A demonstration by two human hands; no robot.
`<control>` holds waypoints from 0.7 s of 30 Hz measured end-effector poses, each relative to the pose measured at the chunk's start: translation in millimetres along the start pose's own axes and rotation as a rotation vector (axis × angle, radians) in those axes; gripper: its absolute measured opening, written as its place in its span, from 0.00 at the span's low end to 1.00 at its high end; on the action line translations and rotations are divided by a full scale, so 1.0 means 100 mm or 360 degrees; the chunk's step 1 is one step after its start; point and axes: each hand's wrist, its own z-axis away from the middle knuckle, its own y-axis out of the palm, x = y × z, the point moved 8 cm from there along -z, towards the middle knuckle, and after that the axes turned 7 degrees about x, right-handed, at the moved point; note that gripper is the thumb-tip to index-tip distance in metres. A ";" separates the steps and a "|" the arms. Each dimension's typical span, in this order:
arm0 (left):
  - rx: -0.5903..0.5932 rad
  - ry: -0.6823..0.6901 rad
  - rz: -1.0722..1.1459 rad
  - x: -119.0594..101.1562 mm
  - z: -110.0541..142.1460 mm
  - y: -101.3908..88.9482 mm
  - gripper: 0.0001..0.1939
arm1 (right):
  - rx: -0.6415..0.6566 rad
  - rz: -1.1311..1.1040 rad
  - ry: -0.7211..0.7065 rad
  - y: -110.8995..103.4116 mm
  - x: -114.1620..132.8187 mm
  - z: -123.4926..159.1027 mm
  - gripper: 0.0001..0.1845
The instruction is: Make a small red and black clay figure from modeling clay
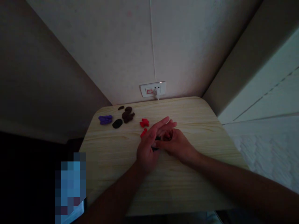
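Observation:
My left hand (148,151) is held palm toward the right, its fingers stretched out and slightly apart. Against its palm lies a dark, nearly black lump of modelling clay (155,148). The thumb of my right hand (178,146) presses on this lump, and its other fingers are curled and partly hidden. Just behind my left hand, a red clay piece (144,133) shows in part. A second red clay piece (144,122) sits a little farther back on the wooden table (187,186).
Brown clay lumps (128,115), a flat black clay piece (117,123) and a purple clay lump (105,119) lie at the back left. Behind the table, a wall socket (153,89) holds a white plug. A lit, pixelated patch (72,183) appears at lower left.

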 end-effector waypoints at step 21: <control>0.0100 0.0253 -0.0243 -0.10 0.19 0.16 0.33 | 0.0478 0.0281 -0.0081 -0.14 0.16 0.08 0.15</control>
